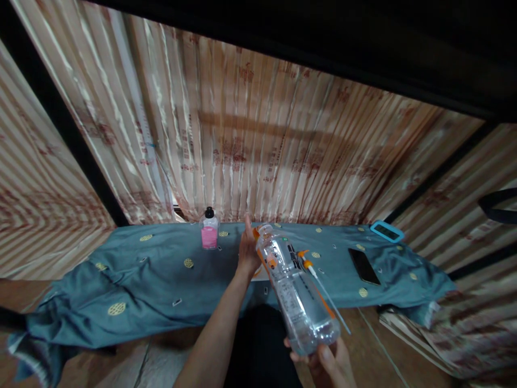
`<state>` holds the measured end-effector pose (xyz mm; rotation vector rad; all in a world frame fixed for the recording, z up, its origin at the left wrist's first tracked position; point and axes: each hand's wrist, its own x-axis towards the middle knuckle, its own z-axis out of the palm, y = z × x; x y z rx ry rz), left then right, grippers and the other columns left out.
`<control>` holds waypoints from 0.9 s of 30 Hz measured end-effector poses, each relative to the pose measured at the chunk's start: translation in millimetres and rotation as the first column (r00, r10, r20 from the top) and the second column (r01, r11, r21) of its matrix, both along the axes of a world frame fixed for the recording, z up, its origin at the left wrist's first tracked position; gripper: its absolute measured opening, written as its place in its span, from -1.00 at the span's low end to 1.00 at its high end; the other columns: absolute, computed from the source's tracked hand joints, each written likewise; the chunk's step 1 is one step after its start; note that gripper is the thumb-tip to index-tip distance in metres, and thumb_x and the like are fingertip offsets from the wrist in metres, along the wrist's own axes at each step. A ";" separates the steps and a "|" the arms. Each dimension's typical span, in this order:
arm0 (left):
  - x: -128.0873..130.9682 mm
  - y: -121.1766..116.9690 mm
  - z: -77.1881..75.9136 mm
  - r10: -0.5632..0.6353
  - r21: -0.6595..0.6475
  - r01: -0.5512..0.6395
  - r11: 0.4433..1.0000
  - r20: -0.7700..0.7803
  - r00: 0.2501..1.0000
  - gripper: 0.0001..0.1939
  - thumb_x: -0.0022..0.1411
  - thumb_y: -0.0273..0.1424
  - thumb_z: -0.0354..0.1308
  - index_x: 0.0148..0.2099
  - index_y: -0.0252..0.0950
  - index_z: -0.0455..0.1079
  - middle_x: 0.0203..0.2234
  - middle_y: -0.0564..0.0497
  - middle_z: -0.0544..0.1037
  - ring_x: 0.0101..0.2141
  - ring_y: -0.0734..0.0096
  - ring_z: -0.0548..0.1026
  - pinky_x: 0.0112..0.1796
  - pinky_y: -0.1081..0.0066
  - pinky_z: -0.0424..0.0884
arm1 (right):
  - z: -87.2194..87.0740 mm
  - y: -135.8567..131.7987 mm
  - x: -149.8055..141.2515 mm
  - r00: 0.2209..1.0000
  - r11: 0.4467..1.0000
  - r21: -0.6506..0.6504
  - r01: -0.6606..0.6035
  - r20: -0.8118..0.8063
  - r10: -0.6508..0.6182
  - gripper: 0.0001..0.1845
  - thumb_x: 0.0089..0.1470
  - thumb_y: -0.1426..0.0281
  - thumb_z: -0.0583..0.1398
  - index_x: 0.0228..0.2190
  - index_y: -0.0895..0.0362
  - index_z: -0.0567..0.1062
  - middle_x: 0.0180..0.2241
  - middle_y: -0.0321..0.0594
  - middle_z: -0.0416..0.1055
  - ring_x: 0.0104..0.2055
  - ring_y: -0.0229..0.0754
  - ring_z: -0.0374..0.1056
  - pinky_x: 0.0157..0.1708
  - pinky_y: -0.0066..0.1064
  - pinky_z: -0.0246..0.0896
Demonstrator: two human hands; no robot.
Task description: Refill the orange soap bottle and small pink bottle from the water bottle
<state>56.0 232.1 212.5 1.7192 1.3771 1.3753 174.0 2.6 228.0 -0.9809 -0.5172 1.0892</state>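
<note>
A large clear plastic bottle (297,302) with orange markings tilts across the front edge of a cloth-covered tabletop (161,291), its neck toward the back edge and its base toward the person, whose right hand (329,358) clasps that base between thumb and fingers. The left hand (247,250) is raised beside the neck, one digit stretched toward the back edge; the other fingers are largely hidden, and whether they grip the bottle cannot be told. Just right of the bottle, an orange nozzle (308,264) trails a thin tube (330,295) past the front edge in view; its support is unclear. A pink-labeled bottle (209,236) stands near the back edge, left of center, while a dark phone (364,266) lies toward the right end, near a blue-framed device (386,231) at the back right corner.
</note>
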 end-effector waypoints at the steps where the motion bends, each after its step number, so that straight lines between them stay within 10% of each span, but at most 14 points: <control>1: -0.1 -0.1 0.2 0.000 0.002 0.000 1.000 -0.004 1.000 -0.15 0.30 -0.24 0.18 0.52 -0.34 -0.05 -0.10 -0.20 0.63 -0.05 0.01 0.56 0.02 0.02 0.48 | -1.7 -0.1 0.6 1.000 1.000 -0.007 0.001 0.002 -0.001 -0.44 -0.31 0.03 0.62 -0.29 0.05 0.69 -0.42 -0.14 0.77 -0.45 0.01 0.70 -0.52 -0.41 0.60; 27: -0.3 1.8 -1.4 0.006 -0.014 -0.007 1.000 -0.018 1.000 -0.12 0.29 -0.19 0.22 0.50 -0.37 -0.04 -0.11 -0.20 0.62 -0.05 0.00 0.55 0.01 0.05 0.48 | -9.8 0.0 4.3 1.000 1.000 -0.021 0.019 -0.002 -0.019 -0.39 -0.34 0.06 0.62 -0.24 0.07 0.69 -0.37 -0.12 0.77 -0.43 0.03 0.71 -0.49 -0.39 0.59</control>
